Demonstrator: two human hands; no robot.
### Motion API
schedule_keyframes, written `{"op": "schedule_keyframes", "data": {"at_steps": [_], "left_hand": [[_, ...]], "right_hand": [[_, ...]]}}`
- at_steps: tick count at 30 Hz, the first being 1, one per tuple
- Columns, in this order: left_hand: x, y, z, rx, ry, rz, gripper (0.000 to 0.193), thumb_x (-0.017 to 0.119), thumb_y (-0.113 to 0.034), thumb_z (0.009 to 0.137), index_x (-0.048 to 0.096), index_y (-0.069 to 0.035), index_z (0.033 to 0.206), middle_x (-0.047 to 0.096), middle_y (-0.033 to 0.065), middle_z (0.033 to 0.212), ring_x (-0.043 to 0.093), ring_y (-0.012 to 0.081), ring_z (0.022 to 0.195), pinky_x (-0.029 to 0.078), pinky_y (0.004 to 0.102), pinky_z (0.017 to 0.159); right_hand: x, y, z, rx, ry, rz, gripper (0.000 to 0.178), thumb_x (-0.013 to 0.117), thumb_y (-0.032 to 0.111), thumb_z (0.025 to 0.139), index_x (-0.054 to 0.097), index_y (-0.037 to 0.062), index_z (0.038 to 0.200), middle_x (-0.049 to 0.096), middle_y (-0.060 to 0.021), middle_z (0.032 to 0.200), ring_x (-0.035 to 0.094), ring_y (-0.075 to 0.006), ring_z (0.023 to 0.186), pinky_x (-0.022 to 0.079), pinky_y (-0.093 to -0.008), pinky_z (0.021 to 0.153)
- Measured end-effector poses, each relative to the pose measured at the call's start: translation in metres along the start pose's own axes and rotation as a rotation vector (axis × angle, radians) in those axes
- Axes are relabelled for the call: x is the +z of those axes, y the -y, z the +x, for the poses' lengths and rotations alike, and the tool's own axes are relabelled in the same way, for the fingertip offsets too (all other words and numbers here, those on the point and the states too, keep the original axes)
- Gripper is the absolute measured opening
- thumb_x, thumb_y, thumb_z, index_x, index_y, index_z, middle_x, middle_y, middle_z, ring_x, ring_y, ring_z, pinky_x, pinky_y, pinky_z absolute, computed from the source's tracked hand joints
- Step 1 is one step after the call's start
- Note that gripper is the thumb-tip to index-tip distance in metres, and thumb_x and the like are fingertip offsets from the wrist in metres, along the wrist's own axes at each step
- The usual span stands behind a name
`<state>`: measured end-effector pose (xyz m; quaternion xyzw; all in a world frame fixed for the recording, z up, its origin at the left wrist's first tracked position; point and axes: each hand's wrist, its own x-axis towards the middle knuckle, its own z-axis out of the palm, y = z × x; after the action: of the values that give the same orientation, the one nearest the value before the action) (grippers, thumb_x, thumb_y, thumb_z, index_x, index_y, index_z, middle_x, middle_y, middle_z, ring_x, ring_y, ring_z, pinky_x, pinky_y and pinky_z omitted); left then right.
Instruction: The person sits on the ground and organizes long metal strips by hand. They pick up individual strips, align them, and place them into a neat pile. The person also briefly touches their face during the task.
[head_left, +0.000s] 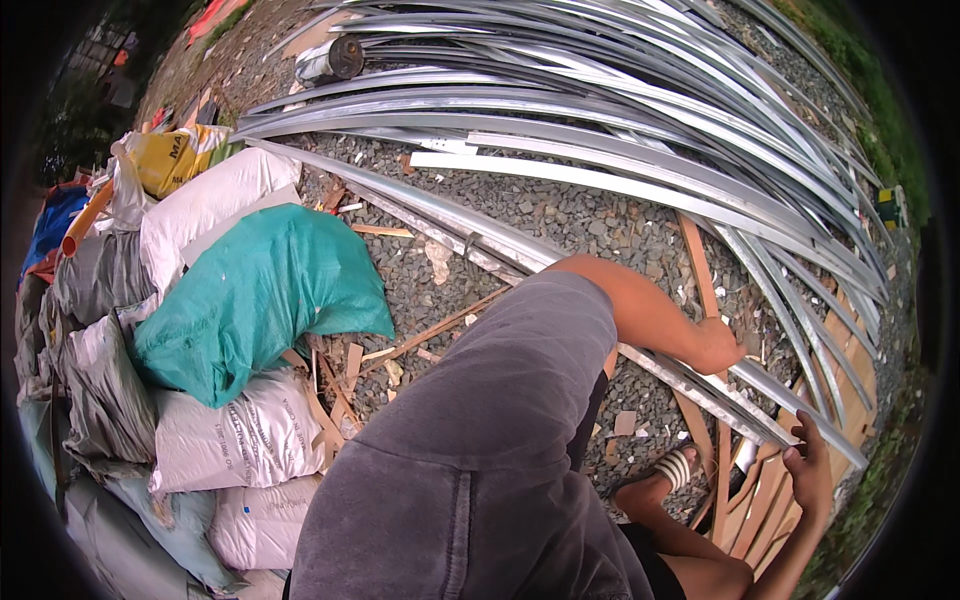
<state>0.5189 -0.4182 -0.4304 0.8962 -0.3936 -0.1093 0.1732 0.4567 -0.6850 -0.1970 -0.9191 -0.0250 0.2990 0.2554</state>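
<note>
My left arm, in a grey sleeve (530, 350), reaches across to the right. My left hand (718, 346) is closed over a long silvery metal channel (790, 410) lying low over the gravel; its fingertips are mostly hidden. My right hand (808, 468) rises from the lower right near the channel's far right end. Its fingers and thumb are apart, and nothing shows in its grasp. A second, dirtier metal strip (690, 392) runs alongside the channel. Below my hands is my foot in a striped sandal (675, 466).
A large heap of metal profiles (600, 100) spreads over the gravel ahead. Stuffed sacks are piled at left, with a green sack (265, 290) on top. Wooden planks (765, 500) lie at lower right, and a wood strip (698, 262) sits beyond my left hand. A cylinder (330, 60) rests at the back.
</note>
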Motion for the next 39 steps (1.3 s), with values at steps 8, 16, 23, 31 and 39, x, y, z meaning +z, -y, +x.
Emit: {"op": "schedule_keyframes", "data": {"at_steps": [8, 16, 23, 31, 39], "left_hand": [[-0.016, 0.039, 0.009, -0.094, 0.037, -0.04, 0.066, 0.081, -0.043, 0.077, 0.058, -0.01, 0.13, 0.06, 0.0202, 0.124, 0.063, 0.0369, 0.116, 0.048, 0.055, 0.09], [-0.07, 0.157, -0.016, -0.567, -0.367, 0.095, 0.054, 0.073, -0.039, 0.088, 0.059, -0.01, 0.132, 0.038, 0.0241, 0.151, 0.024, 0.045, 0.149, 0.027, 0.0633, 0.113], [-0.096, 0.264, -0.064, -1.084, -0.175, 0.217, 0.065, 0.059, -0.041, 0.099, 0.037, -0.019, 0.157, 0.028, 0.0129, 0.165, 0.014, 0.0396, 0.155, 0.022, 0.0665, 0.116], [-0.084, 0.277, -0.071, -1.106, -0.131, 0.254, 0.053, 0.075, -0.038, 0.086, 0.061, -0.014, 0.131, 0.061, 0.0136, 0.135, 0.057, 0.0335, 0.127, 0.043, 0.056, 0.104], [-0.094, 0.235, -0.1, -0.875, -0.151, 0.176, 0.039, 0.078, -0.033, 0.081, 0.07, -0.006, 0.108, 0.073, 0.0212, 0.108, 0.068, 0.0399, 0.106, 0.053, 0.0497, 0.092]], "right_hand": [[0.001, -0.008, -0.004, 0.046, -0.02, -0.045, 0.105, 0.074, 0.073, 0.077, 0.045, 0.005, 0.151, 0.062, -0.0226, 0.125, 0.063, -0.0253, 0.096, 0.052, -0.0394, 0.086], [0.001, -0.006, -0.014, 0.099, -0.008, -0.035, 0.082, 0.077, 0.051, 0.085, 0.046, 0.0119, 0.151, 0.065, -0.0213, 0.125, 0.067, -0.0275, 0.093, 0.054, -0.0396, 0.085], [0.0, -0.002, -0.029, 0.219, -0.038, -0.092, 0.068, 0.077, 0.032, 0.088, 0.049, 0.0163, 0.149, 0.066, -0.0223, 0.129, 0.066, -0.0343, 0.116, 0.051, -0.0418, 0.098], [-0.002, -0.004, -0.046, 0.179, -0.051, -0.088, 0.066, 0.076, 0.031, 0.089, 0.05, 0.0134, 0.148, 0.066, -0.0206, 0.131, 0.065, -0.0355, 0.118, 0.05, -0.0429, 0.099], [-0.014, -0.012, -0.061, 0.223, -0.112, -0.073, 0.066, 0.073, 0.036, 0.092, 0.049, 0.016, 0.15, 0.064, -0.0211, 0.133, 0.064, -0.0348, 0.121, 0.051, -0.0428, 0.099]]}}
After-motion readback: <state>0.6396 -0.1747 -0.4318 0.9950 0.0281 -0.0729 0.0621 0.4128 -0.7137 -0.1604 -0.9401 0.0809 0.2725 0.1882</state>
